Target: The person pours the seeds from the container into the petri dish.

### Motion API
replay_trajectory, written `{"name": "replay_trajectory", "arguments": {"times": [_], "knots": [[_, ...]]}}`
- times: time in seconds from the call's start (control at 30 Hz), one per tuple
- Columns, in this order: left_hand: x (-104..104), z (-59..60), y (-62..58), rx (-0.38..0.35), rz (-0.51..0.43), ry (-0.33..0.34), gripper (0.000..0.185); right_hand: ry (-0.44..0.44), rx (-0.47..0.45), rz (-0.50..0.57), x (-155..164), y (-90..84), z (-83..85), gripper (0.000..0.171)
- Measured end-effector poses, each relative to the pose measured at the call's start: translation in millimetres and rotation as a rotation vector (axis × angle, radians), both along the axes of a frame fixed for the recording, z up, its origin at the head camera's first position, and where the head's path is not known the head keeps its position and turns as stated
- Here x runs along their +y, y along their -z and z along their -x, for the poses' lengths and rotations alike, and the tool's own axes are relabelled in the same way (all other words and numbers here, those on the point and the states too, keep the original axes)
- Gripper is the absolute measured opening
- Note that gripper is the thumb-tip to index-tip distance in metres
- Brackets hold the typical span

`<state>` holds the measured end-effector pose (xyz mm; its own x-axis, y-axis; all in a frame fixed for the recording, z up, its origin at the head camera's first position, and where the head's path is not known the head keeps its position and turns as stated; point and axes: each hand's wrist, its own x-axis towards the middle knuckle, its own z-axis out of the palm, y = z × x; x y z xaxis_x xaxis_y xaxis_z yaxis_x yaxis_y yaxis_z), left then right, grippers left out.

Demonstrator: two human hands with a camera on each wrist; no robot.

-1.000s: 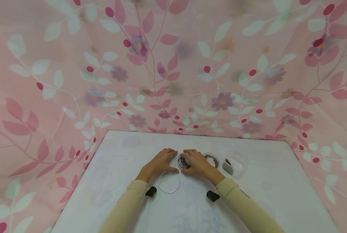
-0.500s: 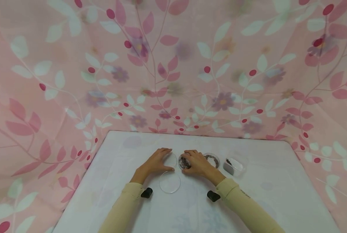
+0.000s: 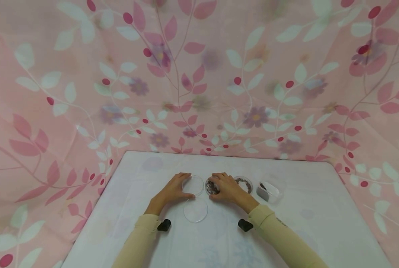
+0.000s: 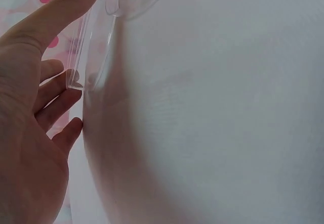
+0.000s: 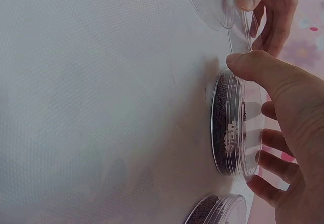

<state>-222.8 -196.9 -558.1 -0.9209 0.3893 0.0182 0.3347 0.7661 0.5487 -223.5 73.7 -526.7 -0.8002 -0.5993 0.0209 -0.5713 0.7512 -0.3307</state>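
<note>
My left hand (image 3: 172,188) curves its thumb and fingers around the rim of a clear petri dish (image 3: 193,185) with nothing visible inside. In the left wrist view, fingertips meet the edge of that dish (image 4: 96,52). My right hand (image 3: 224,187) holds a covered petri dish (image 3: 211,187) by its sides, thumb on the near side and fingers on the far one. Dark granules with some white bits fill it, seen side-on in the right wrist view, where the dish (image 5: 230,125) sits on the table. The right hand partly hides it in the head view.
A clear round lid or dish (image 3: 195,210) lies nearer the person. Right of my right hand stands another petri dish (image 3: 247,183) with dark granules and a white middle. Beyond it is a clear plastic box (image 3: 268,191) with dark material. White cloth covers the table (image 3: 306,223).
My left hand has drawn away to the left from beside the right hand, so more of the clear dish shows. The right hand stays around the filled dish.
</note>
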Motion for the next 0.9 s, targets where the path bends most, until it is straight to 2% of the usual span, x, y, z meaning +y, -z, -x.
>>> {"name": "replay_trajectory", "arguments": {"times": [0.17, 0.37, 0.67, 0.9], "knots": [[-1.2, -2.6, -2.6, -0.004, -0.033, 0.001, 0.091, 0.006, -0.012, -0.011, 0.1, -0.4, 0.1, 0.070], [-2.1, -2.7, -0.4, 0.025, -0.032, 0.011, 0.090, 0.015, -0.026, -0.026, -0.1, -0.3, 0.5, 0.074], [-2.6, -1.7, 3.0, 0.025, -0.027, 0.006, 0.089, 0.020, -0.018, -0.007, 1.4, 2.2, -0.7, 0.077], [-2.7, -1.1, 3.4, 0.026, -0.019, 0.007, 0.089, 0.048, 0.043, 0.118, 10.8, -9.0, -3.0, 0.082]]}}
